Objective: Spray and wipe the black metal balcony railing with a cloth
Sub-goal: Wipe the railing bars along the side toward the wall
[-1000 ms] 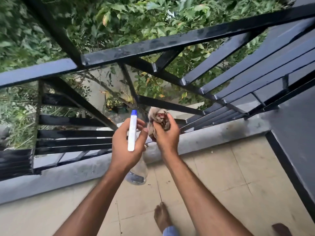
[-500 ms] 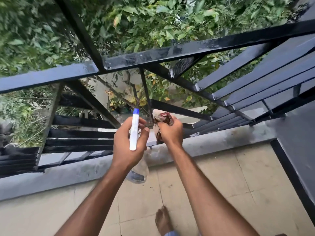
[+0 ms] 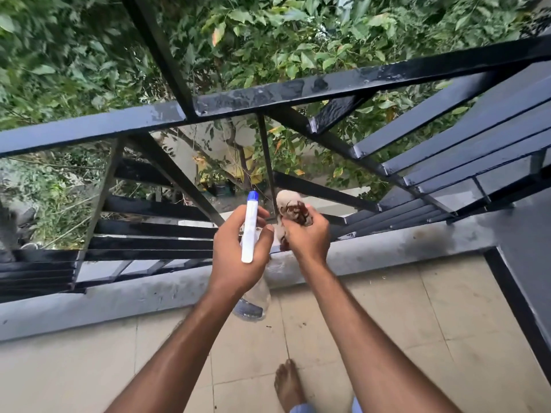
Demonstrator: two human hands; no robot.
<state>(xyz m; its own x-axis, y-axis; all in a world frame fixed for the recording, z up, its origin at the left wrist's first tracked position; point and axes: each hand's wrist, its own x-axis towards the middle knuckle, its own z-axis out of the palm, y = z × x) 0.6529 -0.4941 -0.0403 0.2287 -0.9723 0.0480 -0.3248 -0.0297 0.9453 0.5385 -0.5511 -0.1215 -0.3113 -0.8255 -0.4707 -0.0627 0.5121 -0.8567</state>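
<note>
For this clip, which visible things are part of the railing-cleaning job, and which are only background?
Part of the job:
spray bottle, held in the left hand
cloth, bunched in the right hand
black metal railing

Just there:
leafy trees beyond the railing
grey kerb under the railing
tiled floor
bare foot
</note>
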